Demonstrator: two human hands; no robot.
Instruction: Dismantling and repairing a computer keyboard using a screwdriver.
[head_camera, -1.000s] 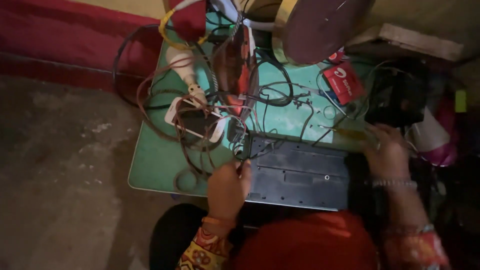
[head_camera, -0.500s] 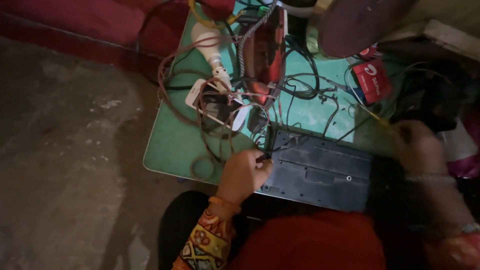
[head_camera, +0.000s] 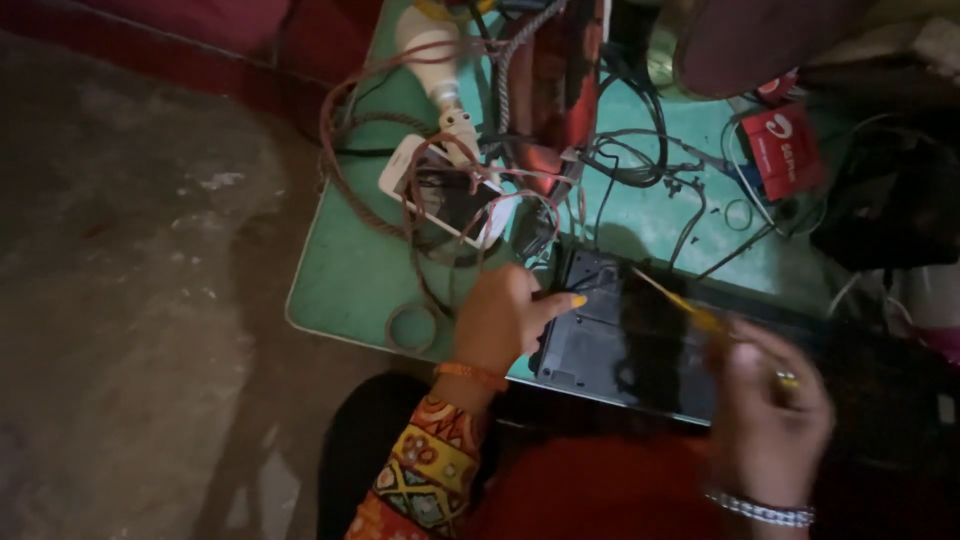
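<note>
1. Landmark: the dark flat device (head_camera: 640, 340), lying back-up at the near edge of the green table (head_camera: 340, 290), partly overhanging toward the person's lap.
2. Left hand (head_camera: 500, 320) rests on the device's left end, fingers (head_camera: 555, 300) curled over the corner and pressing down. Judged: this steadies the casing against the tool's push.
3. Right hand (head_camera: 770, 410), at the device's near right, is closed around a slim yellow-handled tool (head_camera: 690, 312). Shaft slants up-left; tip sits over the device's top face. Contact with the surface cannot be told (motion blur).
4. Pinch grip near the handle end; judged, this suits fine work at a small point such as a screw.
5. Beyond the device's far left corner: a white phone (head_camera: 445, 195), face-up, wrapped in a tangle of brown and black wires (head_camera: 400, 200). Wires run right up to the device's far edge and crowd the left hand's side.
6. Farther back from the device: a white bulb-shaped part (head_camera: 430, 40); a red card (head_camera: 785, 150) at the far right.
7. Right of the device: a dark, unlit bundle, unidentifiable.
8. Left of the table: bare grey floor (head_camera: 120, 300).
</note>
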